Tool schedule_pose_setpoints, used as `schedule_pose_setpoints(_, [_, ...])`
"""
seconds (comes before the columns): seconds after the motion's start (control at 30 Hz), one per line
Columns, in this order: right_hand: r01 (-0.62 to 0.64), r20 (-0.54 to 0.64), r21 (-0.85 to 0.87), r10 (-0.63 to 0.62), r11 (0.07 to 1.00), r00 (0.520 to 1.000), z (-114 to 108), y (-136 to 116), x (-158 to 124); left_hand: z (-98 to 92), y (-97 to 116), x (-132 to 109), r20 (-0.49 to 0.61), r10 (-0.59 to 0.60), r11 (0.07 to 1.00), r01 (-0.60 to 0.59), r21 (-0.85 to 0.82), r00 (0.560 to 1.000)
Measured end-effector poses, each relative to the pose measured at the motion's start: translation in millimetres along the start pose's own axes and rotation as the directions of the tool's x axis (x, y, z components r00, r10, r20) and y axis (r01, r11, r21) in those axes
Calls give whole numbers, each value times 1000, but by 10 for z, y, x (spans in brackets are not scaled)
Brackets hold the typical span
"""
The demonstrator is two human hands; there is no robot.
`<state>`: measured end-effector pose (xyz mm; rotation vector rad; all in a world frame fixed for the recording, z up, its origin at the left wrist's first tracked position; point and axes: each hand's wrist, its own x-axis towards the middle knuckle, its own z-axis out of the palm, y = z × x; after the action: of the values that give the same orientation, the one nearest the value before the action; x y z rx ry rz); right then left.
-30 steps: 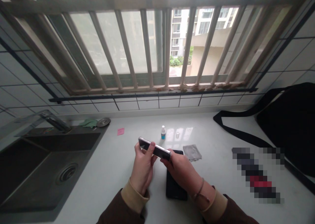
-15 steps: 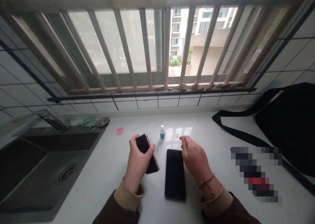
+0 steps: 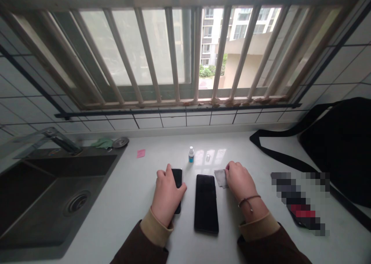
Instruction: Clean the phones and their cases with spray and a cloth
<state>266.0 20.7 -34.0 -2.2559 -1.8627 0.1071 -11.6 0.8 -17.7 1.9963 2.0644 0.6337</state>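
Note:
My left hand (image 3: 168, 196) is wrapped over a black phone (image 3: 177, 178), thumb on its right edge, the phone low at the counter. With closed fingers my right hand (image 3: 240, 181) pinches a small grey cloth (image 3: 221, 178) at its right edge. Between my hands a larger black phone (image 3: 206, 204) lies flat, screen up. Behind the phones stands a small white bottle with a blue label (image 3: 191, 155). A small clear cap (image 3: 208, 157) lies to the bottle's right.
The sink (image 3: 55, 202) and tap (image 3: 62, 142) are at the left, with a green cloth (image 3: 102, 143) behind. A pink note (image 3: 140, 153) lies left of the bottle. A black bag (image 3: 342, 148) with its strap and a blurred dark object (image 3: 298, 202) are at the right.
The phone in my left hand has turned more upright in the view and come lower. My right hand has moved right, and the grey cloth now shows beside its fingers.

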Motion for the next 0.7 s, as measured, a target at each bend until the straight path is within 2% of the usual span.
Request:
schedule_pose_setpoints(0.13, [-1, -22, 10, 1, 1000, 1000, -16, -51, 68, -22, 21, -2, 42, -26, 991, 21, 129, 999])
schedule_pose_setpoints(0.3, [-26, -106, 34, 30, 999, 994, -109, -116, 148, -75, 59, -15, 48, -46, 972, 34, 230, 998])
schedule_pose_setpoints(0.43, [18, -162, 41, -11, 999, 987, -206, -323, -17, -91, 82, -25, 49, -59, 972, 46, 231, 997])
schedule_pose_setpoints(0.53, [130, -100, 12, -128, 991, 987, -224, -629, -303, -86, 88, -29, 46, -63, 970, 50, 239, 997])
schedule_pose_setpoints(0.63, [165, 12, -3, -165, 986, 986, -194, -907, -558, -78, 86, -31, 32, -52, 966, 42, 256, 998])
schedule_pose_setpoints(0.7, [202, 48, 8, -202, 979, 978, -168, -1004, -639, -73, 83, -33, 26, -36, 962, 28, 272, 999])
